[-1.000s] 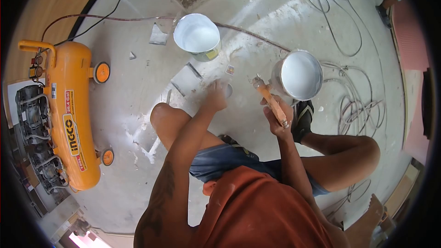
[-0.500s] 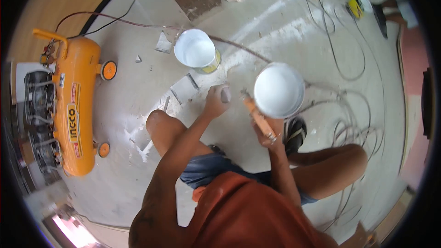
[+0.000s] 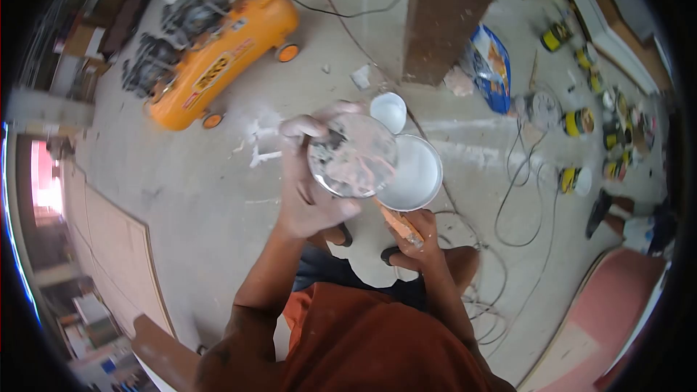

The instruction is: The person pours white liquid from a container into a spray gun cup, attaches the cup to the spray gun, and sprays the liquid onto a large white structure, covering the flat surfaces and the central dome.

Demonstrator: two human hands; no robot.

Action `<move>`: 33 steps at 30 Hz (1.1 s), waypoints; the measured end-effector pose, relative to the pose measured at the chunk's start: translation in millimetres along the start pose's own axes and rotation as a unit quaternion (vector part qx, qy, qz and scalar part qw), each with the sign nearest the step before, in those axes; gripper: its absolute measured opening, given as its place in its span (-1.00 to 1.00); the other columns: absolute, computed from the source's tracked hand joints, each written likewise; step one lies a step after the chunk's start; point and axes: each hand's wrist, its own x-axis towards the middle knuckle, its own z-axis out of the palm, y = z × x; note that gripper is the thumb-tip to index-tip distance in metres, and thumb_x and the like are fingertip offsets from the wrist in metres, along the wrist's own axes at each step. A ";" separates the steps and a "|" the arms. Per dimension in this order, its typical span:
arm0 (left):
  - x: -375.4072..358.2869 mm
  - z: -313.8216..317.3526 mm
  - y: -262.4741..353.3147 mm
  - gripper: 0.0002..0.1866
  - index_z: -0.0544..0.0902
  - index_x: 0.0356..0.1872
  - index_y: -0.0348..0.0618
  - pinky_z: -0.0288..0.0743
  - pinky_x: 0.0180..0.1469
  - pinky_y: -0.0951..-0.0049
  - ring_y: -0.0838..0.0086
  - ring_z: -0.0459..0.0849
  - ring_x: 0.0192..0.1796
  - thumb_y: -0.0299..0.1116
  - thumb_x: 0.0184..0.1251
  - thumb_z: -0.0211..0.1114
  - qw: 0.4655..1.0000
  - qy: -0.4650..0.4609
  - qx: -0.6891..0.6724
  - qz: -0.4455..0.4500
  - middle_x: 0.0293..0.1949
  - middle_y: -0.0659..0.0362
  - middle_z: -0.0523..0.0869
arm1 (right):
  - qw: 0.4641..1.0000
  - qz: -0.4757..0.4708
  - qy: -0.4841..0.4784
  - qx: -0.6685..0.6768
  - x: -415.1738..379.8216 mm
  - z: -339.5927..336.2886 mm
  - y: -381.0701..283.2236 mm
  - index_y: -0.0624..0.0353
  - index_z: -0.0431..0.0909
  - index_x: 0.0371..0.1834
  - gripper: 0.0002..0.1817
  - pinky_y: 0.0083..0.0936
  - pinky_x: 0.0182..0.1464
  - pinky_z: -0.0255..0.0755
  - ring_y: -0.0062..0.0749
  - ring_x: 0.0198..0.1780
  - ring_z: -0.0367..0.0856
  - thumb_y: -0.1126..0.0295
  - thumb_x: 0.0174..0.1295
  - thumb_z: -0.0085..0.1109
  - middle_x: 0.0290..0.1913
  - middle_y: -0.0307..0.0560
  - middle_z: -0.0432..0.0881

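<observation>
My left hand [image 3: 301, 196] is raised close to the camera, fingers and thumb curled around a round tin [image 3: 354, 156]. The tin's flat face has a silver rim and is smeared pink, grey and dark. Lower down, my right hand [image 3: 421, 236] is closed on an orange-handled tool [image 3: 399, 222], whose far end is hidden. Right above that hand is a larger white bucket [image 3: 417, 174] with white inside, partly covered by the tin in this view. A smaller white bucket [image 3: 388, 112] stands beyond it on the floor.
An orange air compressor [image 3: 225, 65] stands at the upper left. A brown post [image 3: 446, 22] rises ahead, beside a blue bag [image 3: 490, 69]. Hoses and cables [image 3: 501, 203] loop over the floor on the right. Several yellow-and-black cans [image 3: 577, 122] and another person's legs [image 3: 617, 214] are farther right.
My left hand has come up toward the camera, turning the tin's flat face into view. The head view has swung, shifting the compressor up and to the right. My right hand keeps the orange-handled tool.
</observation>
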 end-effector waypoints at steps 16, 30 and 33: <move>-47.2 143.8 276.0 -0.29 0.27 0.08 -0.03 0.19 0.46 0.08 0.06 0.32 0.46 -0.47 -0.01 0.60 0.934 0.168 0.286 0.136 0.32 -0.13 0.38 | 0.970 -0.102 -0.208 0.077 24.2 -20.9 -268.6 0.34 0.68 -0.09 -0.76 -0.13 -0.15 0.56 0.13 -0.22 0.74 0.44 0.22 0.31 -0.21 0.20 0.75; -243.1 320.9 330.7 -0.13 0.36 0.40 -0.20 0.21 0.48 0.24 0.24 0.36 0.44 -0.28 0.02 0.57 0.788 0.483 0.360 0.124 0.37 0.07 0.39 | 0.770 -0.208 -0.580 0.165 -49.5 -85.9 -333.9 0.29 0.59 -0.26 -0.76 -0.34 -0.14 0.51 -0.19 -0.26 0.68 0.29 0.39 0.24 -0.33 0.01 0.68; -285.1 375.8 346.3 -0.14 0.39 0.38 -0.20 0.22 0.47 0.23 0.24 0.37 0.43 -0.26 0.00 0.59 0.742 0.524 0.393 0.141 0.37 0.05 0.42 | 0.704 -0.211 -0.654 0.177 -71.2 -105.5 -367.2 0.34 0.64 -0.11 -0.78 -0.37 -0.16 0.55 -0.27 -0.27 0.71 0.40 0.32 0.26 -0.30 -0.01 0.72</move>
